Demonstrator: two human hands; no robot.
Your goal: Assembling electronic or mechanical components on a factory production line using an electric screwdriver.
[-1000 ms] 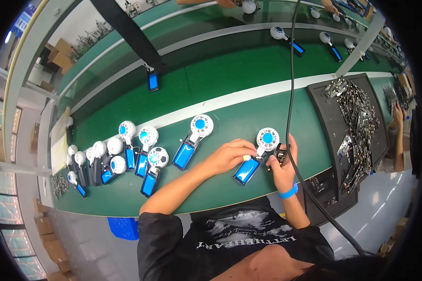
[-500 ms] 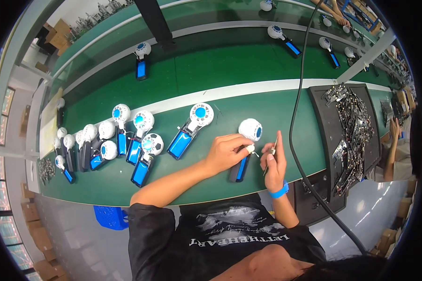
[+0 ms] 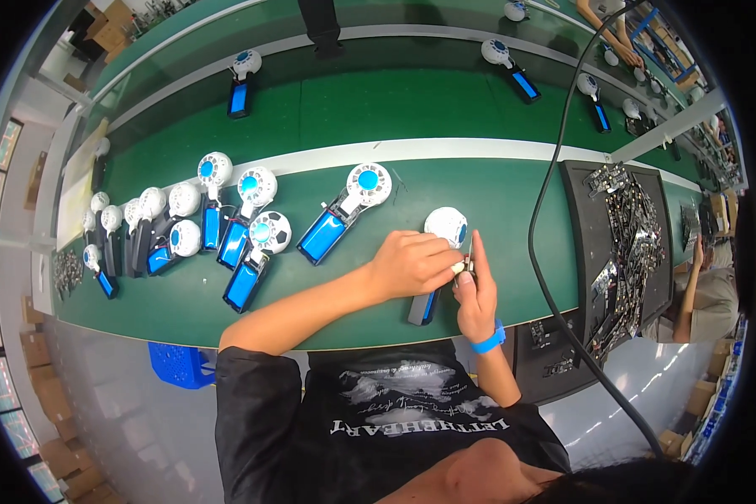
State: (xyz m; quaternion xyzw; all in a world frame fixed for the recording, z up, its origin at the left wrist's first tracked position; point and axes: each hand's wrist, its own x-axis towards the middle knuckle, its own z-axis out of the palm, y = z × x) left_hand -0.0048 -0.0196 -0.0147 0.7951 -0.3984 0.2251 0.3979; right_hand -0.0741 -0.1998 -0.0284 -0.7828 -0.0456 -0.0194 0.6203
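A small hand-held fan [image 3: 442, 244] with a round white head and blue handle lies on the green bench in front of me. My left hand [image 3: 412, 262] rests over its middle, fingers curled on it. My right hand [image 3: 475, 290], with a blue wristband, pinches a thin flat part upright against the fan, right beside my left fingertips. Another fan [image 3: 346, 210] lies just to the left, its blue battery showing.
Several more white and blue fans [image 3: 218, 223] crowd the bench's left end. A black tray of small circuit boards [image 3: 626, 244] sits to the right, crossed by a hanging black cable [image 3: 546, 193]. Another person's arm [image 3: 701, 286] is at far right. More fans lie on the far belt [image 3: 242, 80].
The view has shifted so the bench sits lower and closer. My hands stay on the same fan, the left now covering more of its handle, and the right holds the thin part upright.
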